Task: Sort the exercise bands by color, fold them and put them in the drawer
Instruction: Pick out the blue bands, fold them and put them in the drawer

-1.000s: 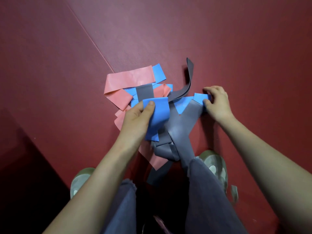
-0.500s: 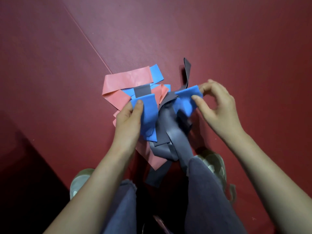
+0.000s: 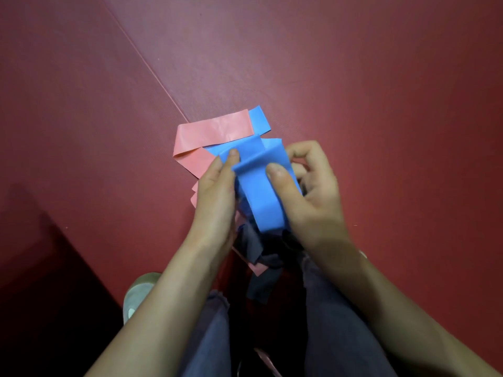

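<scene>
On the head camera I see both hands over a heap of bands lying on the dark red floor (image 3: 353, 77). The left hand (image 3: 215, 202) has its grip closed on the far left edge of a blue band (image 3: 261, 202), with the thumb on top and the fingers hidden underneath. The right hand (image 3: 313, 197) pinches the same band from the other side, its thumb pressed flat on the upper face and its fingers curled behind. The blue band is doubled over between them, held over the heap. Beyond it a pink band (image 3: 212, 130) lies folded on the floor, with the end of a second blue band (image 3: 260, 121) poking out at its far right. Dark grey bands (image 3: 258, 289) trail below the wrists, between two trouser legs (image 3: 334, 322) — a pale shoe (image 3: 138, 292) shows at lower left.
</scene>
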The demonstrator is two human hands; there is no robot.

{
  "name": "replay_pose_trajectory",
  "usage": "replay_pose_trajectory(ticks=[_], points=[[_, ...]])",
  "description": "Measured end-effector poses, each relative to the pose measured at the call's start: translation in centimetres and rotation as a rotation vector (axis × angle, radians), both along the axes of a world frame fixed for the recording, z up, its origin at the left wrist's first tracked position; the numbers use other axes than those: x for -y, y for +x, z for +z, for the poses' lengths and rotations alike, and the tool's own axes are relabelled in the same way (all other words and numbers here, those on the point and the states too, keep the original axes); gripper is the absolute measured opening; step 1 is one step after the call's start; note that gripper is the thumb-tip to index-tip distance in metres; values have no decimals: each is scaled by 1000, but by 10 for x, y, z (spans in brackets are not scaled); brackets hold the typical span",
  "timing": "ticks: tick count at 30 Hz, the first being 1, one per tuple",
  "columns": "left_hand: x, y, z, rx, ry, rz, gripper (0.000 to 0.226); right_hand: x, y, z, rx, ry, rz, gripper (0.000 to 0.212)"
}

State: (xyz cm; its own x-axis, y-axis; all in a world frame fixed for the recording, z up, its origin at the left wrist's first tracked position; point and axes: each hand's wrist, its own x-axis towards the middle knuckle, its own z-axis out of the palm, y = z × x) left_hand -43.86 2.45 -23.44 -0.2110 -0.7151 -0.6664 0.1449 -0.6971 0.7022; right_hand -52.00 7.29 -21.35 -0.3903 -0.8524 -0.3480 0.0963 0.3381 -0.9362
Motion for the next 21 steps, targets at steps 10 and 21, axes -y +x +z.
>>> replay_pose_trajectory(ticks=[10, 21], points=[[-3, -6, 5, 2, -38, -120, 23, 13, -4, -32, -54, 140, -73, 11], [11, 14, 14, 9, -115, -42, 31, -14, -30, -55, -659, 379, 722, 42]])
